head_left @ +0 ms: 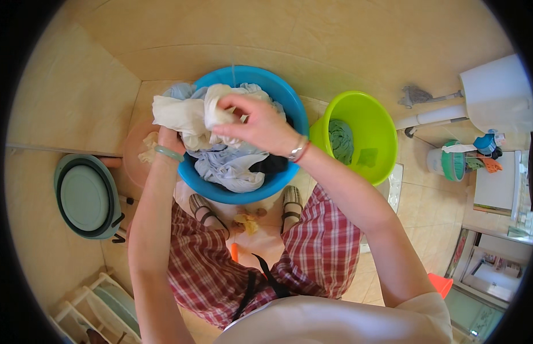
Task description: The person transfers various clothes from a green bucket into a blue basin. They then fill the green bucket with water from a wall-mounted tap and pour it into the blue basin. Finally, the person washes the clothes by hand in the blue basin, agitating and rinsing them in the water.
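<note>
A blue plastic basin (289, 103) stands on the tiled floor between my feet, filled with wet laundry. I hold a white garment (186, 114) above it. My right hand (258, 123), with a bracelet at the wrist, grips a bunched part of the white cloth near the basin's middle. My left hand (170, 142), with a green bangle at the wrist, is mostly hidden under the same cloth at the basin's left rim and holds it from below. Pale blue cloth (232, 166) and a dark piece (271, 165) lie beneath in the basin.
A lime green basin (386, 132) with green cloth in it stands right of the blue one. A grey-green folding tub (86, 198) leans on the left wall. A mop (418, 97), small bucket (452, 160) and white rack (100, 309) stand around. A pink basin (132, 157) peeks out at left.
</note>
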A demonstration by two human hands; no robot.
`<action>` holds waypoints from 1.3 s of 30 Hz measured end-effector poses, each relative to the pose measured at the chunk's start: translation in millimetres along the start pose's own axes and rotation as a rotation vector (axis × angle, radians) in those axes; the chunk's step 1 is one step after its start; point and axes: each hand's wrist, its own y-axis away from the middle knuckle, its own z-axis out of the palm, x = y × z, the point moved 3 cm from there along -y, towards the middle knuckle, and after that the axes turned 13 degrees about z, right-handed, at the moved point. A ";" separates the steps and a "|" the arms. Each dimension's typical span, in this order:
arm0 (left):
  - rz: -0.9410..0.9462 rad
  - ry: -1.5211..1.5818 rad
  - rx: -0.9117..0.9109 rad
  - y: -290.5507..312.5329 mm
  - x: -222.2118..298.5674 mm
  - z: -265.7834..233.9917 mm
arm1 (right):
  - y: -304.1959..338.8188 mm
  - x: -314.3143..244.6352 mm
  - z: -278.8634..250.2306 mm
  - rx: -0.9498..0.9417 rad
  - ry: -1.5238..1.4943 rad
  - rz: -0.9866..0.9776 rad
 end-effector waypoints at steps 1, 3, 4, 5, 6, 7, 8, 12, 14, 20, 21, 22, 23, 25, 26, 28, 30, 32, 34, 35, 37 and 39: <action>0.054 -0.076 0.050 0.4 -1.1 0.2 | -3.0 14.7 6.5 0.057 0.178 -0.071; 0.088 -0.333 0.161 9.2 -10.4 4.8 | -13.5 59.8 17.1 0.052 0.517 -0.153; 0.074 -0.517 0.219 20.4 -16.8 12.3 | -13.6 73.2 15.8 -0.024 0.638 -0.041; 0.059 -0.701 0.276 25.3 -21.4 17.5 | -12.7 87.2 12.9 -0.099 0.756 0.076; 0.045 -0.944 0.210 19.5 -18.2 -2.7 | -15.5 95.2 19.1 -0.189 0.856 0.173; 0.028 -1.189 0.145 8.1 -17.1 -40.4 | -24.4 93.4 19.6 -0.201 0.890 -0.007; -0.002 -1.426 0.074 3.6 -17.7 -64.8 | -30.5 92.2 15.0 -0.129 0.751 0.049; -0.019 -1.568 -0.095 3.1 -41.6 -16.7 | -25.5 75.6 -48.4 0.212 0.512 0.115; 0.002 -1.671 -0.043 6.4 -41.7 4.5 | -15.5 67.3 -82.2 0.293 0.181 0.234; 0.244 -1.471 -0.136 1.9 -69.5 63.8 | 50.1 116.0 -216.9 0.775 -0.122 0.313; 0.306 -1.364 -0.226 2.1 -83.6 79.2 | 62.7 135.9 -234.2 0.787 -0.081 0.400; 0.192 -1.268 -0.249 5.3 -102.8 104.4 | 80.2 161.2 -253.4 0.805 -0.034 0.495; 0.080 -1.181 -0.262 11.3 -119.7 130.5 | 95.0 189.2 -266.5 0.813 0.004 0.587; -0.064 -1.116 -0.372 18.5 -164.9 165.5 | 121.4 250.2 -283.3 0.739 0.117 0.794; -0.112 -1.147 -0.397 19.9 -188.2 171.3 | 124.2 267.9 -280.5 0.694 0.204 0.857; -0.116 -1.170 -0.463 23.3 -225.3 194.7 | 134.8 298.6 -272.4 0.601 0.386 0.981; -0.044 -1.274 -0.552 25.4 -252.3 218.9 | 144.7 327.8 -273.6 0.535 0.652 0.928; -0.110 -1.268 -0.555 24.4 -264.0 228.0 | 142.6 344.2 -266.5 0.531 0.788 0.903; -0.166 -1.226 -0.544 21.0 -271.5 225.2 | 135.9 354.6 -260.6 0.616 0.810 0.923; -0.191 -1.184 -0.531 21.8 -273.4 221.9 | 134.1 357.8 -260.6 0.719 0.825 0.946; -0.266 -1.113 -0.502 24.5 -269.1 224.4 | 130.9 368.0 -263.5 0.870 0.800 1.005; -0.365 -1.056 -0.460 31.1 -255.2 233.1 | 131.3 375.5 -271.2 0.905 0.671 1.097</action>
